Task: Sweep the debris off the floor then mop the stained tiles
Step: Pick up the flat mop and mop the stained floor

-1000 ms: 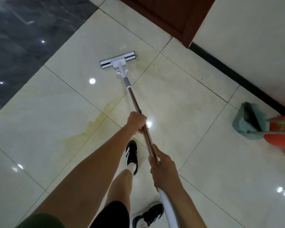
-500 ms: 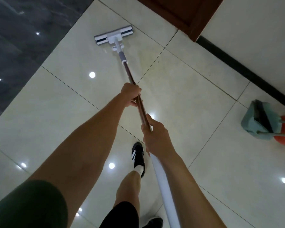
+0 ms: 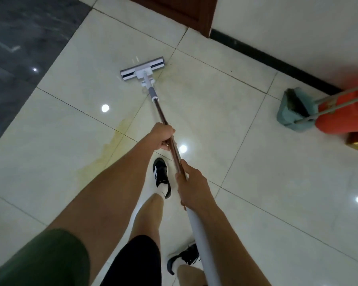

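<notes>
Pale glossy floor tiles [image 3: 256,182] run up to a white wall at twelve o'clock, with a yellow stain [image 3: 112,141] streaking from the centre toward eight o'clock. The mopping step looks to be in hand: the left hand [image 3: 162,138] and right hand [image 3: 191,182] both wrap the mop [image 3: 159,112] pole, its flat head lying at eleven o'clock beyond the stain, while a broom [image 3: 293,112] lies at three o'clock. The next move likely calls for drawing the head back toward seven o'clock over the yellow streak.

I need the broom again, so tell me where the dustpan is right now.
In the head view the teal dustpan stands on the floor at the right edge, near the black skirting, right of the mop head, with an orange object touching its right side.
</notes>
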The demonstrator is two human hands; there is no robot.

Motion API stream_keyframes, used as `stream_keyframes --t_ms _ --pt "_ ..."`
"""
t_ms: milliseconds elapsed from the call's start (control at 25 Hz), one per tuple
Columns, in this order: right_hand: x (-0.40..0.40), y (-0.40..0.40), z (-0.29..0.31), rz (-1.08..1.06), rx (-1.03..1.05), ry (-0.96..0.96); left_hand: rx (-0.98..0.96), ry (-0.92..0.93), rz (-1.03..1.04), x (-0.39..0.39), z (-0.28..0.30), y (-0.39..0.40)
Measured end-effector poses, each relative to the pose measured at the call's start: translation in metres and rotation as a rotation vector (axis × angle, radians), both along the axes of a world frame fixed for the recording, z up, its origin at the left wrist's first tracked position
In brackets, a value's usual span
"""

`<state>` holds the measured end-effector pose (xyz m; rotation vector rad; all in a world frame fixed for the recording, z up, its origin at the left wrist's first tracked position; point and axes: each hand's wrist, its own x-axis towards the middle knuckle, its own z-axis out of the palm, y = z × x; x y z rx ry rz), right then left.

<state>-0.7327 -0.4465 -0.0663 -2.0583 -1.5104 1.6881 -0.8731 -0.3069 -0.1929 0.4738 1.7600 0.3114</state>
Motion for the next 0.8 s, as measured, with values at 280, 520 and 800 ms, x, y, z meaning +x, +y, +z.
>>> stream_keyframes --t_ms 280,520,800 --pt "0.128 -0.173 0.039 -0.042 -0.093 -0.088 -0.056 -0.136 -0.04 0.143 0.019 -0.176" --pt "0.115 -0.153 0.034 -0.076 -0.037 -0.042 -0.014 -0.077 -0.026 0.136 0.027 -0.15" --pt "0.062 -0.039 0.004 -0.157 -0.006 -0.034 0.021 -0.034 0.024 0.088 0.009 -0.031"
